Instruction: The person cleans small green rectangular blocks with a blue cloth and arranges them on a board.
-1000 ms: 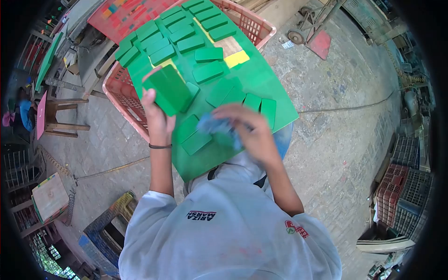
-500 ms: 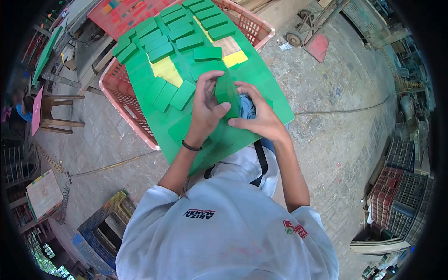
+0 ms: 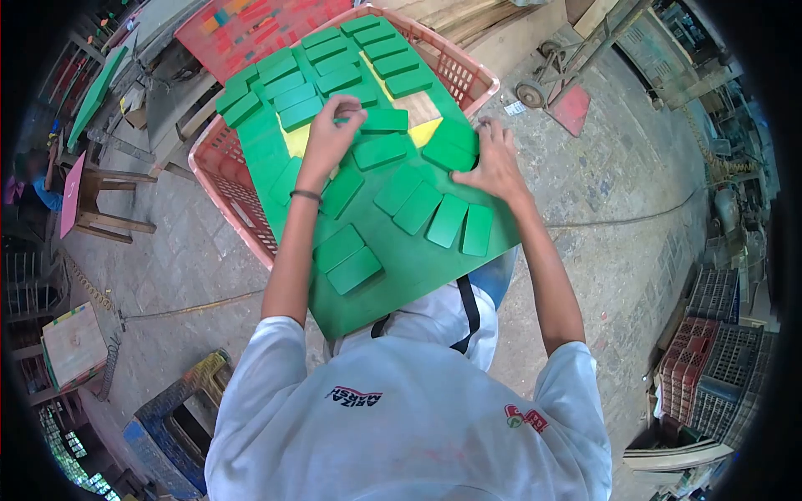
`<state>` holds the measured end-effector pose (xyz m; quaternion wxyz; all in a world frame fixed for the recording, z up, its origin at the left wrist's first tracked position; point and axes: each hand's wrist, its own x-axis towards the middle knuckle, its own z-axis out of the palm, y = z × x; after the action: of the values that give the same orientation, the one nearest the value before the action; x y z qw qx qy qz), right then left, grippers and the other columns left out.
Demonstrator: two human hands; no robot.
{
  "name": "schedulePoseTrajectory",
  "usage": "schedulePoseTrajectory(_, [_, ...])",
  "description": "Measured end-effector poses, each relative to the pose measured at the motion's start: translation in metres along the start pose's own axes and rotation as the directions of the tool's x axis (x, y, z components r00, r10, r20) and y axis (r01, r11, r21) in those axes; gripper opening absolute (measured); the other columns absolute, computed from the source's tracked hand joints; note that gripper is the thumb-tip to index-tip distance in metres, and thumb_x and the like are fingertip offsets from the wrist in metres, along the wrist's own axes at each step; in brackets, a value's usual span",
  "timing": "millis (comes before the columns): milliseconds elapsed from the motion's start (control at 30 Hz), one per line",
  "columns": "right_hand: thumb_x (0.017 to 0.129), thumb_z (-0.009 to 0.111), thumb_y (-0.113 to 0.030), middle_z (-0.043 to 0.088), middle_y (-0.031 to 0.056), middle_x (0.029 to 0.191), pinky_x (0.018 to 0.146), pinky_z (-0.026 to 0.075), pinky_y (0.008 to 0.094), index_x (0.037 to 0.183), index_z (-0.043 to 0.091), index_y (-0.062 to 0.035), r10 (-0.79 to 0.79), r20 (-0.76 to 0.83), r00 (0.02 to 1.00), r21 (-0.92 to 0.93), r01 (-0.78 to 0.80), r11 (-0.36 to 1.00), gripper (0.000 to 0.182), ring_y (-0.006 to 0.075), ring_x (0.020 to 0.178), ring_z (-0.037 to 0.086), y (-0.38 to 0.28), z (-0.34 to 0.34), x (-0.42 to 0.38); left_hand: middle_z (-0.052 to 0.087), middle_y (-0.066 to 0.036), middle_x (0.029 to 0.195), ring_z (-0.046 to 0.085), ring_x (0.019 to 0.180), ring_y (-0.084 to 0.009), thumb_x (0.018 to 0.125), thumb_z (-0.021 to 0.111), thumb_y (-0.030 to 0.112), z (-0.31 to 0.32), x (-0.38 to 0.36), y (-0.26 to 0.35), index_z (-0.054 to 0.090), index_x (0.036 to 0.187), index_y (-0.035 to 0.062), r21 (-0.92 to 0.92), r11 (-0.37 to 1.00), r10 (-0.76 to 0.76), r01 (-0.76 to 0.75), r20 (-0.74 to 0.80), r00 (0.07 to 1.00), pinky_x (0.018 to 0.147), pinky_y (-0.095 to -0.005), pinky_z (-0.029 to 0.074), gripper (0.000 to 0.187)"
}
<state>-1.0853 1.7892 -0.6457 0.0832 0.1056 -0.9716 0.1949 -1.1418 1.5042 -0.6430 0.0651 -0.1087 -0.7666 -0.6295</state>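
A green board point(image 3: 418, 269) lies in front of me, with several green painted rectangular blocks point(image 3: 354, 270) spread over it in rows and loose groups. My right hand point(image 3: 498, 164) is at the board's right side, its thumb and fingers around the edge of a green block point(image 3: 451, 145) lying flat. Above the middle of the board is my left hand point(image 3: 332, 138), fingers curled in a pinch near the blocks; what they hold, if anything, is hidden. Yellow patches point(image 3: 424, 132) show between some blocks.
The board rests on a pink plastic crate point(image 3: 219, 167). Behind it is a red paint-spotted panel point(image 3: 255, 33). A wooden stool point(image 3: 109, 196) stands on the left, stacked crates point(image 3: 710, 359) on the right. A hose point(image 3: 196, 301) runs across the concrete floor. Another person point(image 3: 46, 196) is at the far left.
My hands have moved apart, the left up and left, the right to the right. Green blocks that were upright between them now lie on the board.
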Motion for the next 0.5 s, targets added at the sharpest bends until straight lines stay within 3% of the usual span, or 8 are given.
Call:
schedulePoseTrajectory(67, [0.049, 0.081, -0.04, 0.038, 0.0234, 0.131, 0.099, 0.037, 0.0478, 0.118, 0.049, 0.0096, 0.017, 0.027, 0.999, -0.028, -0.017, 0.999, 0.091, 0.0419, 0.114, 0.039, -0.002, -0.003, 0.001, 0.063, -0.009, 0.096, 0.06, 0.084, -0.0192, 0.08, 0.067, 0.023, 0.003, 0.031, -0.006, 0.058, 0.106, 0.0023, 0.305, 0.949, 0.063, -0.083, 0.075, 0.995, 0.079, -0.0315, 0.047, 0.034])
schedulePoseTrajectory(100, [0.05, 0.082, -0.043, 0.037, 0.0223, 0.133, 0.1, 0.036, 0.0485, 0.121, 0.047, 0.0085, 0.039, 0.056, 0.998, -0.053, -0.036, 0.998, 0.095, 0.0418, 0.117, 0.037, -0.003, -0.004, -0.001, 0.06, -0.014, 0.102, 0.057, 0.094, -0.0259, 0.074, 0.071, 0.032, 0.008, 0.047, -0.005, 0.056, 0.11, 0.0027, 0.338, 0.938, 0.027, -0.075, 0.146, 0.989, 0.084, -0.0396, 0.045, 0.049])
schedulePoseTrajectory(133, [0.05, 0.082, -0.043, 0.037, 0.0223, 0.133, 0.1, 0.036, 0.0485, 0.121, 0.047, 0.0085, 0.036, 0.052, 0.998, -0.059, -0.033, 0.998, 0.095, 0.0418, 0.117, 0.037, -0.008, -0.011, -0.002, 0.06, -0.014, 0.102, 0.057, 0.094, -0.0259, 0.074, 0.071, 0.032, 0.018, 0.059, -0.006, 0.056, 0.11, 0.0027, 0.333, 0.94, 0.033, -0.079, 0.143, 0.989, 0.084, -0.0396, 0.045, 0.049])
schedulePoseTrajectory(200, [0.05, 0.083, -0.048, 0.036, 0.0222, 0.136, 0.103, 0.034, 0.0486, 0.129, 0.046, 0.0024, 0.067, 0.047, 0.997, -0.035, -0.065, 0.997, 0.1, 0.0426, 0.122, 0.034, -0.016, -0.026, -0.009, 0.053, -0.018, 0.117, 0.047, 0.111, -0.0345, 0.069, 0.073, 0.039, 0.041, 0.083, -0.011, 0.051, 0.12, 0.0043, 0.765, 0.623, 0.078, -0.163, 0.146, 0.986, 0.09, -0.0504, 0.038, 0.066])
schedulePoseTrajectory(233, [0.05, 0.083, -0.048, 0.036, 0.0222, 0.136, 0.103, 0.034, 0.0486, 0.129, 0.046, 0.0024, 0.065, 0.039, 0.997, -0.044, -0.063, 0.997, 0.1, 0.0426, 0.122, 0.034, -0.017, -0.031, -0.014, 0.043, -0.021, 0.128, 0.035, 0.12, -0.0408, 0.065, 0.075, 0.045, 0.05, 0.095, -0.014, 0.045, 0.128, 0.0066, 0.786, 0.597, 0.038, -0.161, 0.172, 0.984, 0.093, -0.0578, 0.032, 0.08])
schedulePoseTrajectory(333, [0.052, 0.084, -0.047, 0.035, 0.0233, 0.137, 0.102, 0.035, 0.05, 0.129, 0.048, -0.0003, 0.087, -0.043, 0.995, 0.081, -0.084, 0.993, 0.097, 0.0446, 0.123, 0.034, -0.013, -0.052, -0.036, 0.042, -0.022, 0.129, 0.036, 0.12, -0.0418, 0.064, 0.076, 0.045, 0.065, 0.116, -0.019, 0.043, 0.131, 0.0069, 0.85, 0.456, 0.068, -0.265, 0.263, 0.962, 0.094, -0.0591, 0.032, 0.083])
schedulePoseTrajectory(433, [0.056, 0.083, -0.044, 0.035, 0.0213, 0.137, 0.103, 0.034, 0.0486, 0.125, 0.053, -0.0038, 0.153, -0.023, 0.988, 0.288, -0.14, 0.947, 0.086, 0.0417, 0.123, 0.035, -0.01, -0.064, -0.066, 0.043, -0.022, 0.128, 0.036, 0.121, -0.043, 0.062, 0.077, 0.044, 0.07, 0.132, -0.022, 0.042, 0.131, 0.007, 0.849, 0.449, -0.004, -0.279, 0.314, 0.949, 0.096, -0.0615, 0.03, 0.086])
schedulePoseTrajectory(500, [0.057, 0.083, -0.043, 0.036, 0.0211, 0.136, 0.103, 0.034, 0.0483, 0.124, 0.054, -0.0035, 0.179, -0.004, 0.984, 0.286, -0.17, 0.943, 0.083, 0.0411, 0.124, 0.035, -0.012, -0.062, -0.075, 0.043, -0.023, 0.128, 0.036, 0.121, -0.0436, 0.062, 0.077, 0.044, 0.073, 0.129, -0.024, 0.042, 0.132, 0.0071, 0.841, 0.457, -0.065, -0.288, 0.354, 0.933, 0.097, -0.0621, 0.03, 0.087])
